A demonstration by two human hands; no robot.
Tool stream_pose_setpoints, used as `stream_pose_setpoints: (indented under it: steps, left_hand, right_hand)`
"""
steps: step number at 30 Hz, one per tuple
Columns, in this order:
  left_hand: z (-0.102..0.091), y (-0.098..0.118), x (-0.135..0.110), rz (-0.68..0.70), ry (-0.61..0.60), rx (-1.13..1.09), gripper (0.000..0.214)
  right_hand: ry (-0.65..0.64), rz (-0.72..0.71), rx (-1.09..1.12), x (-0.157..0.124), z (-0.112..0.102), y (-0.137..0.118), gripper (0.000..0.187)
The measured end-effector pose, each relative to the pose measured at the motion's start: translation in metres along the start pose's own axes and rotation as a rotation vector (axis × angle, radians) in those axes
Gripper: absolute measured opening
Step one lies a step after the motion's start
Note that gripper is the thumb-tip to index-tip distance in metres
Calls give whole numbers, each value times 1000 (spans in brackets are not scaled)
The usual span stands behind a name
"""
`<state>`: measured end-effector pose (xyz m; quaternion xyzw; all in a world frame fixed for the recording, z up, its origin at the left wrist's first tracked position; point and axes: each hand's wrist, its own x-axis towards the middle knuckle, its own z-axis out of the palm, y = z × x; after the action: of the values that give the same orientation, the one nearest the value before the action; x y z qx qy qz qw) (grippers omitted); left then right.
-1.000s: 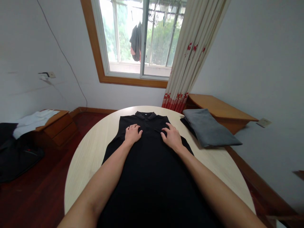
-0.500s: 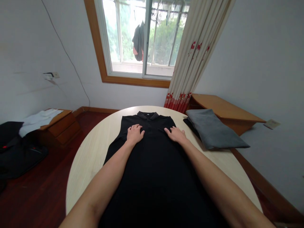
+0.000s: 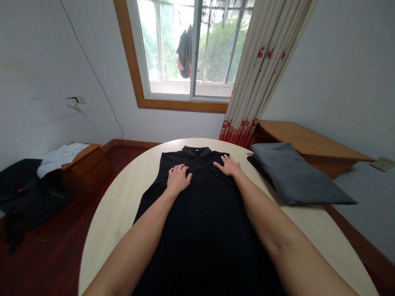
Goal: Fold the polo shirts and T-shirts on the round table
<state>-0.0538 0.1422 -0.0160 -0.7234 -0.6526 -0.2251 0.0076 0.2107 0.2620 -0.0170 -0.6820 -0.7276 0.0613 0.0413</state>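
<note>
A black polo shirt [image 3: 203,213] lies spread front up on the round pale table [image 3: 114,213], its collar at the far edge. My left hand [image 3: 179,179] rests palm down on the left chest of the shirt, fingers slightly spread. On the right side, near the shoulder, my right hand [image 3: 228,165] lies flat with its fingers apart, over what looks like a sleeve folded onto the front. The lower part of the shirt reaches toward me between my forearms.
Folded grey cloth [image 3: 304,174] lies on the table's right side, partly over its edge, with something black under it. A wooden desk [image 3: 311,137] stands behind it. Beyond the table are a curtain [image 3: 259,74] and a window. A small cabinet [image 3: 89,166] and a black bag [image 3: 37,201] are at left.
My right hand has moved a little farther away, toward the right shoulder of the shirt. My left hand stays on the chest. The view has shifted slightly left.
</note>
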Motion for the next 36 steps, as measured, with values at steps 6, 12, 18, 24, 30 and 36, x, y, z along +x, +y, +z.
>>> stream_pose_setpoints:
  steps: [6, 12, 18, 24, 30, 36]
  left_hand:
    - [-2, 1, 0, -1, -8, 3, 35]
    - [-2, 1, 0, 7, -6, 3, 36]
    - [-3, 1, -1, -2, -15, 19, 37]
    - [-5, 1, -2, 5, -21, 18, 37]
    - [-12, 3, 1, -1, 28, 77, 47]
    - [-13, -22, 10, -286, -215, 186, 77]
  right_hand:
    - [11, -6, -8, -2, -4, -8, 82]
    - [93, -55, 8, -40, -14, -34, 71]
    - [24, 14, 2, -82, -7, -27, 72]
    - [72, 19, -50, -105, -2, -18, 74]
    - [95, 31, -33, -120, -8, -16, 71]
    - [19, -7, 0, -129, -4, -26, 72]
